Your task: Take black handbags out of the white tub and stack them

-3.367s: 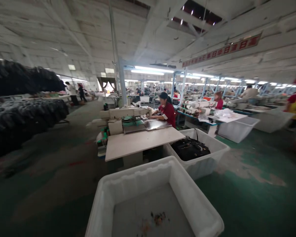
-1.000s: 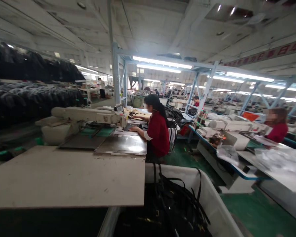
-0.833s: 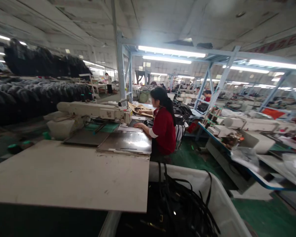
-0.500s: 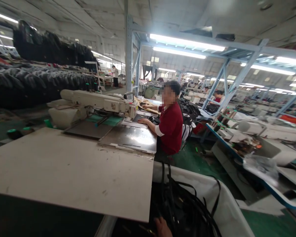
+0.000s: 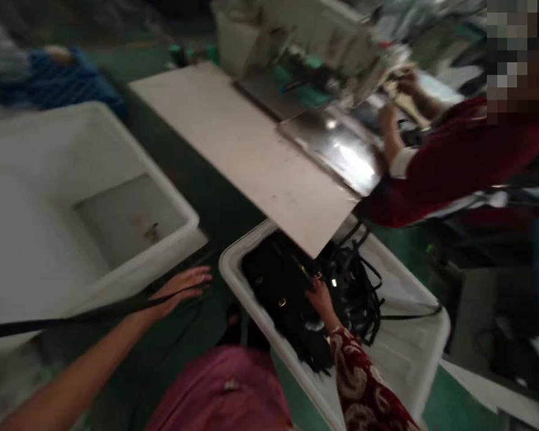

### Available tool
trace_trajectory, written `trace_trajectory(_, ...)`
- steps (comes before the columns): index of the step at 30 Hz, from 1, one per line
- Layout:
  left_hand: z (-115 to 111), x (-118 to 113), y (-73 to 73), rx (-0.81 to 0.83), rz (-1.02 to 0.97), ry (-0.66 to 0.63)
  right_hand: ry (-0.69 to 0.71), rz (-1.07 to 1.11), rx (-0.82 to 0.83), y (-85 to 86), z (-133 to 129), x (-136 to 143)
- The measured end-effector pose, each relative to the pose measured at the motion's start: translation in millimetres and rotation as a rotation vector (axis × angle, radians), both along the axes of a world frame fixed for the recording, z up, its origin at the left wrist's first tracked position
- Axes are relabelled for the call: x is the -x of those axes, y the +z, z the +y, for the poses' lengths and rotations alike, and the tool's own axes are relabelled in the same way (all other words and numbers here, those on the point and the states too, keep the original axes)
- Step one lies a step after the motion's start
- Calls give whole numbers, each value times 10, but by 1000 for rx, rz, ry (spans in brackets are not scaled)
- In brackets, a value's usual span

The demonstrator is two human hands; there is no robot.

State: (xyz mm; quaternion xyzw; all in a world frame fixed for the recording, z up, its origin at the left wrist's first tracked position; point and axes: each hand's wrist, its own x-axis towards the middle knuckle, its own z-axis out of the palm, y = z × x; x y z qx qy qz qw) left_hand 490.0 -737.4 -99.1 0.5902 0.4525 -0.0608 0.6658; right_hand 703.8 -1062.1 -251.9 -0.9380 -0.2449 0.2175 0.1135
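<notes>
My left hand [image 5: 182, 292] is over the gap between two white bins, its fingers stretched out. A thin black strap [image 5: 117, 311] runs across it from the left; whether the fingers touch the strap is blurred. My right hand [image 5: 322, 301] reaches into the right white bin [image 5: 413, 359], its fingers closed at the edge of a black bag [image 5: 272, 275] with gold-coloured metal fittings. More black pieces with long straps [image 5: 357, 287] lie tangled beside that hand.
The left white bin [image 5: 170, 257] has a few small scraps on its floor. A pale board [image 5: 251, 155] overhangs the right bin and joins a metal plate [image 5: 341, 149] at a sewing machine. A co-worker in a red top [image 5: 467, 161] works there. A blue crate [image 5: 76, 81] stands upper left.
The view has swung down and to the left. My left hand and the left bin have come into view. The right hand, low in the frame before, now shows fully on the black bag.
</notes>
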Motion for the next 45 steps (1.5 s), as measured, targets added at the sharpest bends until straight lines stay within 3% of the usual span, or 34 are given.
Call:
trace_trajectory(2,95,540,-229,75,20,51,92,56,25,-168,-82,176)
trace_trajectory(3,139,692,-318,95,6,47,121,75,30,-208,-137,268)
trace_trajectory(5,187,747,-442,101,-32,3,146,93,30,-202,-269,454)
trace_trajectory(8,82,390,-466,86,-94,-116,121,76,21,-120,-397,673)
trace_trajectory(11,-156,-69,-315,90,-217,-320,67,31,12,-111,-351,701)
trace_trajectory(16,-375,-692,77,-68,-377,-814,2,-50,3,-230,-64,353)
trace_trajectory(20,-506,-1054,300,-178,-561,-927,-27,-158,51,-343,168,-46)
trace_trajectory(22,-682,-1053,317,-99,-608,-875,-58,-179,86,-411,215,-235)
trace_trajectory(25,-1191,-774,185,69,-562,-727,-115,-150,135,-511,198,-440)
trace_trajectory(29,-2104,-334,-214,449,-632,-854,-123,-124,187,-493,185,-477)
trace_trajectory(30,-2282,-300,-323,500,-612,-808,-107,-123,193,-440,200,-439)
trace_trajectory(32,-2488,-348,-523,512,-479,-545,-63,-116,203,-281,234,-291)
trace_trajectory(34,-2477,-481,-697,460,-246,-145,13,-63,190,-72,242,-35)
trace_trajectory(36,-2325,-586,-846,428,-53,135,147,52,116,144,212,324)
trace_trajectory(39,-2088,-532,-1016,506,63,201,341,222,-35,374,153,936)
trace_trajectory(41,-2015,-358,-1109,524,106,203,381,315,-63,404,163,1247)
trace_trajectory(43,-2000,-167,-1222,499,143,293,453,505,-36,329,233,1365)
trace_trajectory(45,-2003,-57,-1359,495,163,423,538,762,9,194,352,1244)
